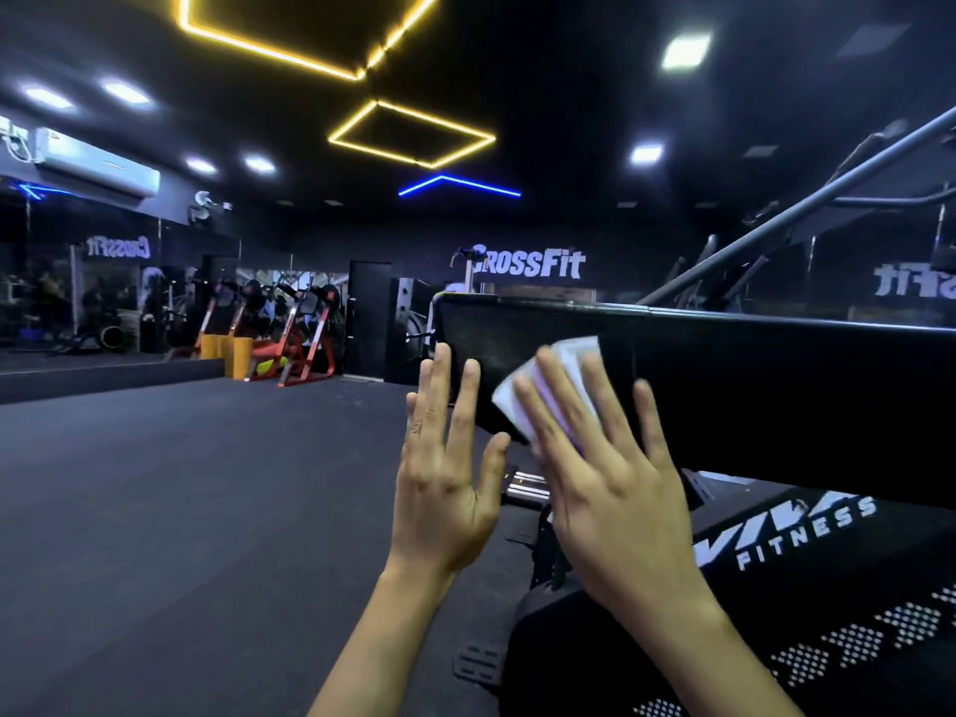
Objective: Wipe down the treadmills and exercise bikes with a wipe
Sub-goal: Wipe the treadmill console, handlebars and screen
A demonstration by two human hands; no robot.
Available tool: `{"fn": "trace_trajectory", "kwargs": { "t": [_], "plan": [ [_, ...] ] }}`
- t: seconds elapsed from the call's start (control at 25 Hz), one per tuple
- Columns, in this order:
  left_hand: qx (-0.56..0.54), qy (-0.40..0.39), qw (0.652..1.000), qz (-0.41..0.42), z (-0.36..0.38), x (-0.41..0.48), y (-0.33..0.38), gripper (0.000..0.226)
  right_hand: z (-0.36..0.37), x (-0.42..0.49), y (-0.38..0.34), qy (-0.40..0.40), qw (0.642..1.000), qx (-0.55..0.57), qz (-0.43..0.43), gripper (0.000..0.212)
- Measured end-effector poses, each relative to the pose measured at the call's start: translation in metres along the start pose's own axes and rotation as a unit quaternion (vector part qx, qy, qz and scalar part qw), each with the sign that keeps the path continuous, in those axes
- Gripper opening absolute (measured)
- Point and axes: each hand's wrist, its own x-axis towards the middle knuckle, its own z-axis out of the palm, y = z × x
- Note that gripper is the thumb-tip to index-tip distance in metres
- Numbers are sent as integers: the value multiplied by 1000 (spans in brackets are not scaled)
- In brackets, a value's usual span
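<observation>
Wipe (504, 411), white and folded flat, lies pressed against the tall black side panel (776, 395) of the machine at centre right of the frame. My right hand (615, 499) covers most of it, with the fingers straight and spread and the palm toward the panel, so only the wipe's upper edge and left corner show past my fingertips. My left hand (445, 489) is raised just beside it, toward the middle of the frame, also flat with the fingers straight and holding nothing. Its fingertips overlap the panel's left end, but I cannot tell whether they touch it. The two hands are close together but apart.

Below the panel, at lower right, the machine's black body carries white FITNESS lettering (807, 535) and a dotted pattern. Dark floor (155, 483) fills the lower left. Red machines (289, 333) stand at the far wall at centre left, and a white CrossFit sign (527, 262) is on the back wall. An air conditioner (98, 165) hangs at upper left, and yellow light outlines (411, 134) glow on the ceiling.
</observation>
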Motion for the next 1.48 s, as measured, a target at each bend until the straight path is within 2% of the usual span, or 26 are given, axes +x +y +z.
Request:
{"fn": "trace_trajectory", "kwargs": {
  "t": [0.08, 0.2, 0.28, 0.36, 0.4, 0.48, 0.56, 0.6, 0.64, 0.72, 0.8, 0.88, 0.96, 1.0, 1.04, 1.16, 1.2, 1.24, 1.32, 1.36, 1.4, 1.48],
  "plan": [
    [9, -5, 1000, 14, 3, 2, 5, 57, -6, -23, 22, 2, 999, -31, 20, 57],
    [5, -9, 1000, 26, 9, 5, 16, 57, -10, 3, 37, 44, 989, -25, 142, 52],
    [9, 0, 999, 31, 14, 8, 25, 56, -7, 17, 27, 47, 992, 41, 107, 52],
    [8, 5, 1000, 29, 19, 11, 36, 56, -6, -5, 32, 12, 999, 41, 15, 57],
    [10, 5, 999, 31, 21, 11, 40, 57, -11, -21, 45, -6, 1000, 25, 1, 59],
    [17, 2, 999, 50, 25, 13, 49, 57, -23, -39, 77, 9, 998, 10, 68, 56],
    [29, -3, 997, 70, 30, 17, 59, 56, -27, -26, 93, 55, 983, 15, 176, 51],
    [32, -4, 997, 75, 33, 18, 64, 55, -27, -13, 91, 68, 977, 30, 198, 50],
    [31, -3, 997, 76, 37, 20, 70, 55, -25, -5, 86, 70, 980, 44, 182, 50],
    [26, -2, 997, 76, 44, 21, 83, 55, -23, -17, 85, 47, 994, 53, 83, 49],
    [19, -5, 996, 89, 52, 21, 95, 54, -29, -49, 109, 19, 999, 20, 33, 48],
    [19, -5, 993, 116, 61, 23, 108, 52, -38, -66, 142, 42, 994, -14, 102, 48],
    [25, 1, 991, 135, 69, 26, 120, 51, -43, -52, 160, 80, 969, 8, 232, 49],
    [26, 6, 990, 138, 74, 28, 127, 51, -45, -41, 161, 89, 961, 26, 261, 49],
    [32, 11, 990, 138, 79, 30, 133, 51, -45, -35, 156, 86, 965, 33, 246, 49],
    [44, 21, 990, 135, 92, 33, 152, 52, -44, -68, 166, 46, 995, 12, 85, 46],
    [41, 20, 989, 139, 97, 33, 159, 52, -47, -84, 181, 44, 996, -7, 83, 46],
    [40, 19, 988, 147, 101, 33, 164, 52, -51, -93, 197, 57, 991, -18, 123, 46],
    [46, 20, 985, 162, 109, 32, 173, 51, -57, -87, 220, 101, 959, 1, 265, 47],
    [47, 22, 985, 165, 112, 31, 179, 51, -60, -78, 225, 116, 945, 20, 305, 48],
    [48, 23, 985, 165, 116, 31, 184, 51, -62, -71, 223, 117, 947, 30, 299, 48],
    [48, 25, 984, 169, 123, 30, 197, 52, -61, -81, 218, 81, 977, 18, 195, 48]
  ]
}}
